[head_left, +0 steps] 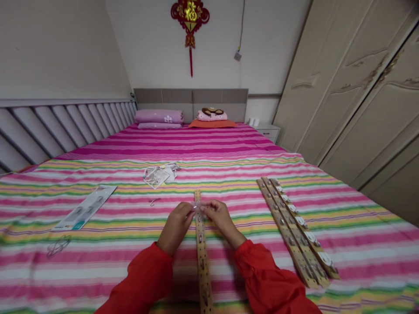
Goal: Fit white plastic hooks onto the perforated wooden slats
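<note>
A narrow light wooden strip [203,253] with holes and several small metal pieces along it lies lengthwise in front of me on the striped bedspread. Over its far part, my left hand [176,224] and my right hand [220,218] pinch a small clear plastic piece [197,204] between them, one from each side. Its exact kind is too small to tell. A small metal hook [153,201] lies on the cloth to the left of my hands.
To the right lie several wooden strips [291,226] with metal pieces and white parts. Opened packets [161,174] sit farther back. On the left are a long hook package [85,208] and a tangle of thin wire loops [59,245]. A slatted rail [65,128] borders the bed.
</note>
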`<state>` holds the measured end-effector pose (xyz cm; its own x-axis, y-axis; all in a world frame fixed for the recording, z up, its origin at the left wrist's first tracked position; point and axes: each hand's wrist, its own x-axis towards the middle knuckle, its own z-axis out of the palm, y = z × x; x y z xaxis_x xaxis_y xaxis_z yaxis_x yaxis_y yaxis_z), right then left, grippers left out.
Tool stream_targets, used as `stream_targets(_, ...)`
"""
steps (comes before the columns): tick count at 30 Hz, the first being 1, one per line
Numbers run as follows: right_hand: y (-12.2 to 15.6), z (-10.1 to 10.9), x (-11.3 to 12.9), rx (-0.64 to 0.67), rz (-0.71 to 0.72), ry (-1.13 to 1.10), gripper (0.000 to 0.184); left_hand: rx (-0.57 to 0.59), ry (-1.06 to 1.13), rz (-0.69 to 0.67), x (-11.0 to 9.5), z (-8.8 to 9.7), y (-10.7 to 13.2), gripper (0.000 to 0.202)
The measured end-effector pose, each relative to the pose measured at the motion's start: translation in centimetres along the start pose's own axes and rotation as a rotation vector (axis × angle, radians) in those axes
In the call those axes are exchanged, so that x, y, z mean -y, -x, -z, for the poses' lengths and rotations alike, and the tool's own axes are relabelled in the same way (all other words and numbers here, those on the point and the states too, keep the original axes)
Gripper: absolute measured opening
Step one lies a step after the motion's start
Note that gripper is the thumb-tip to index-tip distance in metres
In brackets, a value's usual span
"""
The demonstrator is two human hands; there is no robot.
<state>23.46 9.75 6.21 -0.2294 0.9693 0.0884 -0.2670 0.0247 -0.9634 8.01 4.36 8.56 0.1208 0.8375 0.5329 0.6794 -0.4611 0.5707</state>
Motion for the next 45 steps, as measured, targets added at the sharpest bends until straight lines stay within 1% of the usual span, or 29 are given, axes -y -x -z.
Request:
stream_targets(3,0.0,0.4,-0.3,-0.026,-0.033,-0.028,0.026,-0.070,0.136,0.114,0.0,-0.6,0.2,0.010)
stream_targets(8,0.1,0.4,-0.5,-0.090,-0.099,-0.165,0.029,-0.159,0.445,0.397,-0.2,-2.0,0.9,0.019)
stream_targets(10,0.2,0.3,-0.5,-0.099,-0.132,-0.241,0.031,-0.203,0.532,0.470,-0.4,-2.4,1.0,0.022)
stream_targets(13,0.2,0.0,-0.8,-0.122,-0.183,-0.357,0.030,-0.267,0.624,0.533,-0.7,-3.1,1.1,0.025)
stream_targets(16,0.1,-0.4,-1.2,-0.145,-0.196,-0.435,0.027,-0.311,0.694,0.590,-1.0,-3.8,0.9,0.027)
stream_targets(18,-0.3,-0.5,-1.4,-0.162,-0.190,-0.420,0.026,-0.333,0.712,0.607,-1.1,-4.2,0.6,0.028)
stream_targets(21,-1.4,-0.4,-1.7,-0.188,-0.160,-0.328,0.023,-0.316,0.703,0.596,-0.8,-4.5,0.1,0.029)
stream_targets(24,-3.2,0.1,-1.6,-0.220,-0.123,-0.260,0.022,-0.289,0.667,0.572,0.2,-4.4,-0.6,0.028)
stream_targets(27,-5.4,0.6,-1.5,-0.231,-0.119,-0.218,0.019,-0.321,0.638,0.557,1.5,-4.2,-1.4,0.028)
stream_targets(30,-7.3,1.0,-1.6,-0.220,-0.118,-0.187,0.014,-0.360,0.634,0.573,3.1,-4.1,-2.2,0.031)
stream_targets(34,-9.0,1.2,-2.1,-0.221,-0.138,-0.170,0.011,-0.362,0.689,0.643,5.3,-4.7,-3.0,0.034)
stream_targets(38,-10.2,1.4,-2.8,-0.227,-0.159,-0.150,0.012,-0.376,0.829,0.746,7.1,-5.6,-3.5,0.033)
stream_targets(41,-11.0,1.2,-3.3,-0.233,-0.169,-0.134,0.009,-0.368,0.890,0.827,7.9,-6.1,-4.1,0.025)
stream_targets(45,-11.9,0.7,-4.2,-0.245,-0.170,-0.119,0.009,-0.328,0.884,0.895,8.2,-6.6,-5.2,0.015)
